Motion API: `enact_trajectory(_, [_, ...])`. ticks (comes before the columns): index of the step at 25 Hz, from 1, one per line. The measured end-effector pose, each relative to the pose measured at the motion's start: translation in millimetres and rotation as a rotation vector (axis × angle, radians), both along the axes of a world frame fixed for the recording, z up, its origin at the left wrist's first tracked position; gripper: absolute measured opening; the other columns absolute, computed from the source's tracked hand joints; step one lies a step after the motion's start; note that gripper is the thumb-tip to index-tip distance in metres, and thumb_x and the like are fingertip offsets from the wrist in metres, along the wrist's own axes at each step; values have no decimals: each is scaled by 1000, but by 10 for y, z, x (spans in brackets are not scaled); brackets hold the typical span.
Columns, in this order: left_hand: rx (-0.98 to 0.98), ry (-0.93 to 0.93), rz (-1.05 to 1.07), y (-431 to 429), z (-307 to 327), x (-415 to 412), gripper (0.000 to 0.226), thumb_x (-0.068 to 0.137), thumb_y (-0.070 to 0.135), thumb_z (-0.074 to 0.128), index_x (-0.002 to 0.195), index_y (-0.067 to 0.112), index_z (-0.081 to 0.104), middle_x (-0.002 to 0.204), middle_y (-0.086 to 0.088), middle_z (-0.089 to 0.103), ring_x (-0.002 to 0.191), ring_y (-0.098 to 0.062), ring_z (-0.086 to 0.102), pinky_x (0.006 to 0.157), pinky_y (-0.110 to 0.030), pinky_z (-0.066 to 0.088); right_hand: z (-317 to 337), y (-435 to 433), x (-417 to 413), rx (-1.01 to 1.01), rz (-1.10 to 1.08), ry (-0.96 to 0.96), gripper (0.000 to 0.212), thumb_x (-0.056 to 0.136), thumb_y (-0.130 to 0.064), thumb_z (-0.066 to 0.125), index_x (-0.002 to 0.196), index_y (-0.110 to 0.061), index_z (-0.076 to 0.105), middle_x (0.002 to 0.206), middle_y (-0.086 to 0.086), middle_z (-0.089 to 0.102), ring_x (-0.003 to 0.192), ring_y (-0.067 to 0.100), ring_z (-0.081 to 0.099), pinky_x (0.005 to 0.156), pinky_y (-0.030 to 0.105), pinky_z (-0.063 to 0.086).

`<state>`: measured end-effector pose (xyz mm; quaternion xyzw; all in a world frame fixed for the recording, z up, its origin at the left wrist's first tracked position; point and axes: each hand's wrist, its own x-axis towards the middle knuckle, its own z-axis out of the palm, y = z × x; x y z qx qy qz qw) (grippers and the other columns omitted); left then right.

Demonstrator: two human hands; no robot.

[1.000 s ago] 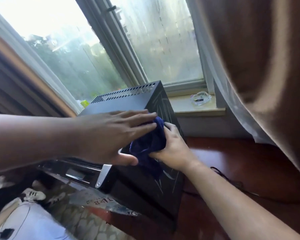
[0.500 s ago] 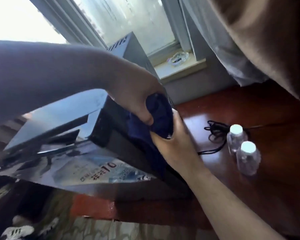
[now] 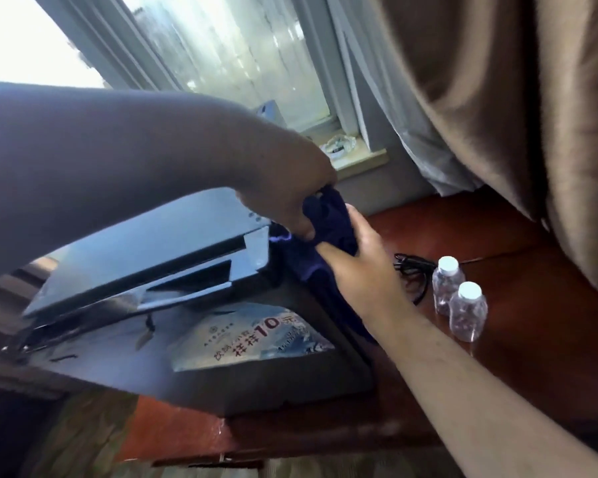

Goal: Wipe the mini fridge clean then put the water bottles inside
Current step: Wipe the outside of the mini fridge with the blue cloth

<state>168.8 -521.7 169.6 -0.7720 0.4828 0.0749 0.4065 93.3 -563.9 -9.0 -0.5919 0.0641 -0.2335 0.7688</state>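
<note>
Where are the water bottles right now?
In the head view, the two water bottles stand on the red wooden table, right of the mini fridge, beside the black cord.

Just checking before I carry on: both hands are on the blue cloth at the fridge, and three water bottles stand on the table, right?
Not quite. The head view shows two bottles on the table, not three. Both hands, left and right, do grip the cloth at the fridge.

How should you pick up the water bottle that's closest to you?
Grip the nearer water bottle around its clear middle, just below the white cap, coming from the open right side. It stands upright on the wooden table, and the other bottle sits close behind on its left, crowding that side.
</note>
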Motion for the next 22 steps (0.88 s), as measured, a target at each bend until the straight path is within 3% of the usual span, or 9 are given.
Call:
enact_trajectory(4, [-198,46,-145,203,233,22,66,97,54,55,152,18,41,151,-6,50,139,-25,47,118,-40,38,219,-28,324,61,-19,17,47,89,1,61,121,-32,64,113,-4,76,108,11,70,98,41,56])
enact_trajectory(7, [-192,110,-112,110,75,110,100,89,74,50,160,8,25,164,-9,33,151,-27,31,124,-42,27,145,-150,577,-3,15,79,49,86,-22,69,130,-36,56,119,-4,74,114,16,69,99,56,53])
enact_trajectory(10, [-117,125,31,-233,-45,499,117,77,80,61,161,8,21,165,-9,30,151,-26,30,122,-36,28,-34,-357,787,-97,144,239,67,81,-37,75,141,-39,45,128,-10,68,116,11,67,100,46,55])
enact_trajectory(13, [-35,193,150,-454,-155,932,104,79,64,72,160,17,27,159,-2,39,147,-21,38,120,-32,32,-240,-585,1035,-53,218,356,82,63,-39,84,133,-50,42,122,-12,69,112,8,67,99,40,56])
enact_trajectory(15, [-43,232,167,-553,-214,1146,80,82,46,72,152,25,41,145,4,53,136,-16,49,112,-28,38,-378,-694,1208,48,237,386,79,52,-36,81,119,-54,43,113,-12,71,107,9,69,97,45,56])
enact_trajectory(17, [-93,238,173,-589,-184,1302,63,85,33,70,145,28,50,135,10,60,127,-11,55,103,-22,40,-361,-744,1300,94,228,388,70,53,-31,84,112,-48,49,104,-13,73,98,5,71,93,39,58])
enact_trajectory(19, [-149,226,209,-652,-103,1450,63,86,22,70,146,28,52,136,10,61,127,-12,57,106,-26,43,-177,-831,1425,52,162,388,62,59,-31,87,111,-40,54,99,-14,74,92,1,70,83,25,56])
enact_trajectory(22, [-345,139,271,-691,58,1819,68,84,5,68,147,24,53,140,0,62,129,-22,58,108,-37,44,166,-1000,1893,19,114,319,55,66,-36,83,115,-38,57,108,-8,74,101,13,70,90,35,57])
